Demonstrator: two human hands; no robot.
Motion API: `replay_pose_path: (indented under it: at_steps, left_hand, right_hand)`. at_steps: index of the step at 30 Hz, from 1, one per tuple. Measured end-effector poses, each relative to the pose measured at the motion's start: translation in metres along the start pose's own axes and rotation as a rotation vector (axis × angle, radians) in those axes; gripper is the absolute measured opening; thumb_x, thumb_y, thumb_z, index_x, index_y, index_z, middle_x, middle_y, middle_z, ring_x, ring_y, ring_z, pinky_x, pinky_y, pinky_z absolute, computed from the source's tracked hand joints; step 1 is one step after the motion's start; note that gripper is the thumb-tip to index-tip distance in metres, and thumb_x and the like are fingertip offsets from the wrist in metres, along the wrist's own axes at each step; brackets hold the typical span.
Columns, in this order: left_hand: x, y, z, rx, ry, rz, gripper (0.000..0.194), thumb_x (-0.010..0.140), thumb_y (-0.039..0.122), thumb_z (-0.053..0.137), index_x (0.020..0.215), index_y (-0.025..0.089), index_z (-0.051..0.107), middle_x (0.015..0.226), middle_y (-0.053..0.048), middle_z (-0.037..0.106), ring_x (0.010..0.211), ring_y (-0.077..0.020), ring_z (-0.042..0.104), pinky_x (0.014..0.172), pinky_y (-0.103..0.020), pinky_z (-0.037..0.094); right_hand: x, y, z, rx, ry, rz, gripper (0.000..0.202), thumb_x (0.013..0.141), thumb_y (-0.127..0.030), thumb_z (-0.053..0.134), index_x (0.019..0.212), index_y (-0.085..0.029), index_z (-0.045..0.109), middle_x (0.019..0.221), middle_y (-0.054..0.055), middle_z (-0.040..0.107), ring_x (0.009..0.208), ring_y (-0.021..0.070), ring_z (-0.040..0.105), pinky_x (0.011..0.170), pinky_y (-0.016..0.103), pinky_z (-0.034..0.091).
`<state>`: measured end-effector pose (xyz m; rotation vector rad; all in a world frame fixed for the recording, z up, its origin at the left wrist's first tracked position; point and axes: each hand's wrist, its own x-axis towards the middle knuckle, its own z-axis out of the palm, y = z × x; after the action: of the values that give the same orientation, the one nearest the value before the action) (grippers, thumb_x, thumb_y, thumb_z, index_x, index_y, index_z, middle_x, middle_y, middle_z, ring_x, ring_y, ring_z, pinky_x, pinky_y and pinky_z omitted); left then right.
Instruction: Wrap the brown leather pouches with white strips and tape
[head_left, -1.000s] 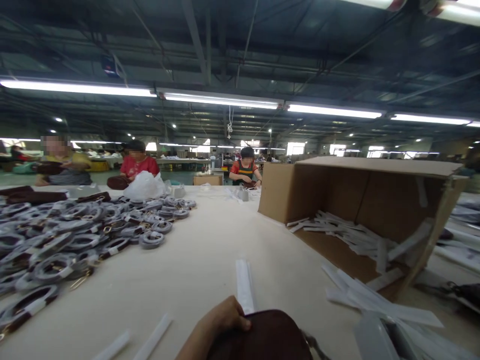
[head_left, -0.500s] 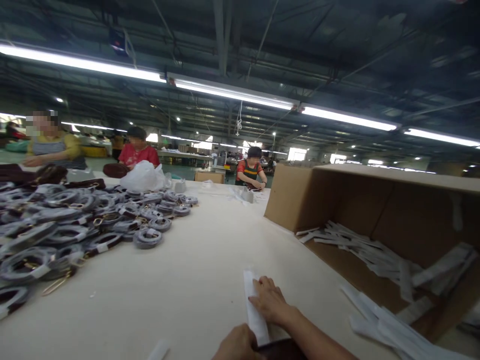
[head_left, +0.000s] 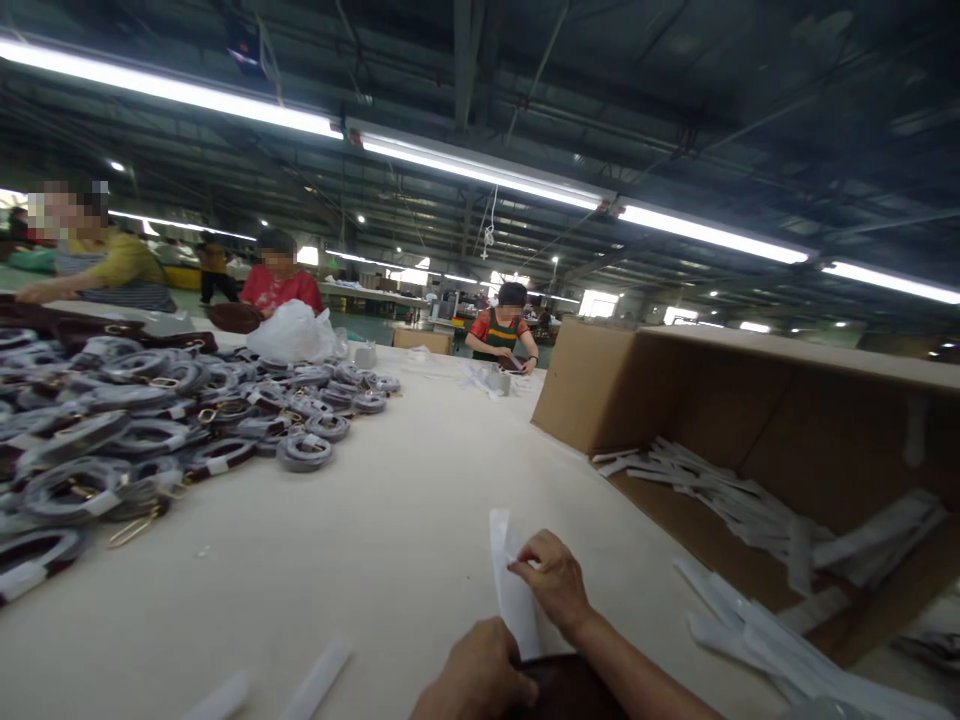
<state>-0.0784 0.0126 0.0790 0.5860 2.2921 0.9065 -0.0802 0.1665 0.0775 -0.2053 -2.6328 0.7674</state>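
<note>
A white strip (head_left: 513,605), thin like paper or soft sheet, runs away from me at the table's front. My right hand (head_left: 556,582) pinches its right edge near the far end, thumb against forefinger. At its near end, my left hand (head_left: 476,672) is closed, with the thumb over the edge of a dark brown, leather-like piece (head_left: 574,690). The near end of the strip meets that piece, and how they join is hidden. Most of the brown piece lies below the picture's edge.
Coiled, wrapped straps with gold-coloured buckles (head_left: 150,437) are heaped at left beside a clear plastic bag (head_left: 296,335). An open cardboard box (head_left: 581,385) with white strips stands at right. More strips (head_left: 757,625) lie before it. Across the table a person (head_left: 504,330) works.
My right fingers have gone from lying on the strip to pinching its edge, and the strip now bends up there. The view has shifted slightly, showing more loose strips at bottom left.
</note>
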Motion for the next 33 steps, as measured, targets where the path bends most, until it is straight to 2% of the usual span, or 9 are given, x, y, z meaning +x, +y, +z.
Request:
replay_pose_path:
  at_steps: [7,10,13,15,18,20,23,28,33]
  left_hand:
    - [0.001,-0.001,-0.002,0.019,0.011,0.055,0.024,0.051,0.026,0.068,0.071,0.013,0.065,0.069,-0.002,0.063,0.063,-0.0166,0.054,0.051,-0.025,0.031]
    - [0.0,0.0,-0.003,0.011,0.021,0.103,0.024,0.053,0.024,0.067,0.074,0.013,0.064,0.07,0.0,0.062,0.062,-0.0146,0.052,0.05,-0.023,0.031]
    - [-0.002,0.001,-0.004,0.003,0.027,0.183,0.025,0.054,0.019,0.067,0.077,0.013,0.063,0.073,0.002,0.062,0.067,-0.0141,0.052,0.054,-0.022,0.032]
    - [-0.003,0.002,-0.005,0.009,0.016,0.204,0.021,0.056,0.018,0.068,0.075,0.012,0.062,0.069,0.003,0.059,0.067,-0.0141,0.052,0.055,-0.022,0.032]
    - [-0.001,0.001,-0.005,0.029,-0.042,0.198,0.01,0.063,0.018,0.067,0.066,0.013,0.059,0.057,0.006,0.051,0.059,-0.012,0.048,0.054,-0.023,0.031]
    - [0.002,-0.001,-0.005,0.042,-0.069,0.192,0.012,0.068,0.019,0.068,0.067,0.013,0.057,0.057,0.007,0.048,0.057,-0.0106,0.047,0.056,-0.023,0.035]
    - [0.006,-0.004,-0.005,0.062,-0.092,0.187,0.016,0.074,0.022,0.068,0.069,0.013,0.056,0.063,0.006,0.05,0.062,-0.0105,0.05,0.063,-0.026,0.041]
    - [0.007,-0.003,-0.005,0.058,-0.127,0.169,0.016,0.078,0.023,0.066,0.073,0.012,0.056,0.07,0.004,0.053,0.065,-0.0104,0.052,0.065,-0.026,0.046]
    - [0.001,-0.001,-0.007,0.009,-0.208,0.119,0.008,0.079,0.015,0.063,0.083,0.012,0.057,0.072,0.004,0.055,0.062,-0.0087,0.052,0.061,-0.024,0.047]
  right_hand:
    - [-0.031,-0.022,-0.032,0.397,-0.095,0.013,0.023,0.077,-0.037,0.055,0.069,-0.02,0.043,0.073,0.001,0.057,0.06,0.0147,0.053,0.058,0.025,0.044]
    - [-0.062,-0.035,-0.047,0.511,-0.106,-0.005,0.026,0.076,-0.039,0.06,0.066,-0.019,0.047,0.088,0.007,0.06,0.086,0.0213,0.059,0.07,0.028,0.047]
    - [-0.088,-0.043,-0.053,0.648,-0.081,-0.07,0.022,0.075,-0.036,0.065,0.067,-0.019,0.054,0.085,0.008,0.06,0.113,0.0269,0.049,0.088,0.034,0.043]
    - [-0.098,-0.043,-0.052,0.806,-0.078,-0.011,0.021,0.072,-0.032,0.068,0.084,-0.02,0.057,0.076,0.004,0.059,0.092,0.0237,0.06,0.081,0.034,0.047]
    - [-0.104,-0.041,-0.054,1.007,-0.017,0.14,0.058,0.06,-0.028,0.077,0.112,-0.022,0.051,0.077,-0.002,0.059,0.058,0.0141,0.058,0.061,0.028,0.05]
    - [-0.107,-0.038,-0.06,0.937,0.001,0.099,0.048,0.059,-0.029,0.077,0.104,-0.021,0.06,0.086,0.001,0.06,0.064,0.0142,0.059,0.062,0.026,0.05]
    - [-0.119,-0.037,-0.073,0.647,-0.052,-0.152,0.008,0.077,-0.026,0.066,0.078,-0.02,0.069,0.089,0.005,0.063,0.083,0.0174,0.061,0.075,0.027,0.05]
    - [-0.153,-0.038,-0.079,0.224,0.061,-0.593,0.024,0.087,-0.01,0.044,0.094,-0.018,0.065,0.089,0.005,0.067,0.082,0.0158,0.063,0.072,0.026,0.051]
    - [-0.169,-0.04,-0.075,0.169,0.113,-0.741,0.026,0.087,-0.01,0.041,0.106,-0.016,0.057,0.094,0.009,0.066,0.089,0.0179,0.062,0.075,0.029,0.052]
